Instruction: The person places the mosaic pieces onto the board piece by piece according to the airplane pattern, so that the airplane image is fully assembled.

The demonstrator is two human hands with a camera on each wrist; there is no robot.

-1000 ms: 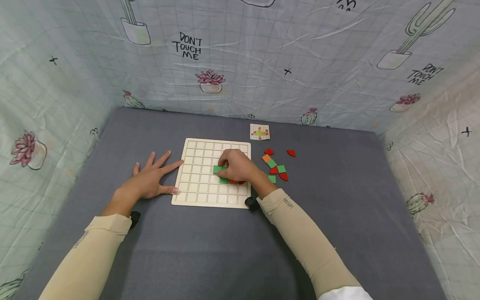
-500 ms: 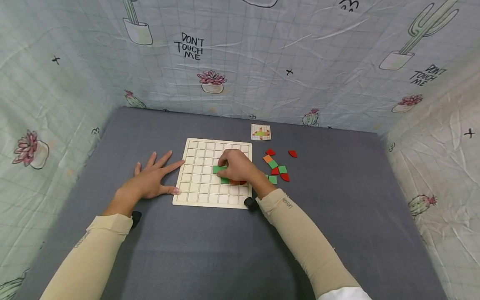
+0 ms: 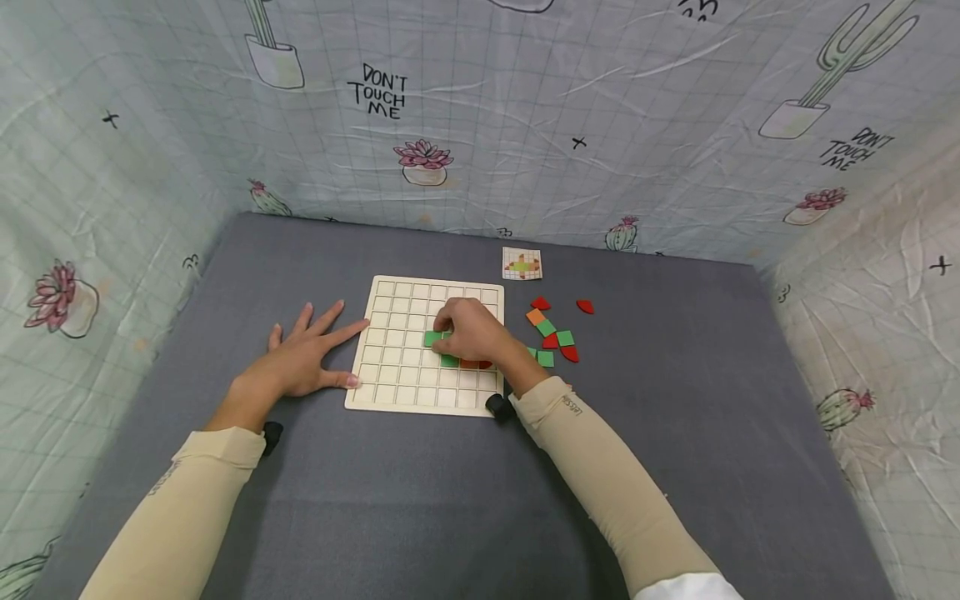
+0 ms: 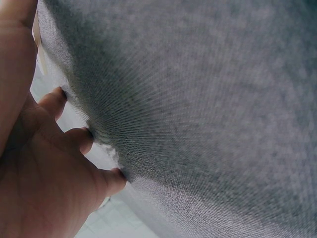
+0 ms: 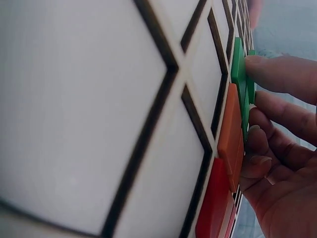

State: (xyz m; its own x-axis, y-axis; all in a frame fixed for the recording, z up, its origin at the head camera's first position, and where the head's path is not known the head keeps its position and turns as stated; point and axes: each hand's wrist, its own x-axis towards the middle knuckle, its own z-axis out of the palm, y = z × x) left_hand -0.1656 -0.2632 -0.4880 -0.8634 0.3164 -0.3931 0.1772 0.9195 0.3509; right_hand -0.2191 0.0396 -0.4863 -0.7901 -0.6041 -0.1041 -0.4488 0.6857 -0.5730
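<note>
A pale board with a square grid (image 3: pixel 390 354) lies on the grey table. My left hand (image 3: pixel 303 358) spreads its fingers beside it, thumb and index fingertip on the board's left edge. Over the board, my right hand (image 3: pixel 474 331) pinches a green square tile (image 3: pixel 432 339) between thumb and fingers, low at the grid. Another green tile (image 3: pixel 449 361) lies just below, followed rightward by an orange tile (image 3: pixel 468 364) and a red piece (image 3: pixel 485 365). The right wrist view shows the thumb against the green tiles (image 5: pixel 238 64). My hand hides part of the grid.
Several loose red, orange and green pieces, among them a green square (image 3: pixel 545 359) and a red quarter-round (image 3: pixel 585 307), lie right of the board. A small pattern card (image 3: pixel 521 264) lies behind them. Printed cloth walls (image 3: pixel 480 125) border the table.
The right hand and the green tile under its fingertips have shifted very slightly left. The left hand stays in place at the board's edge.
</note>
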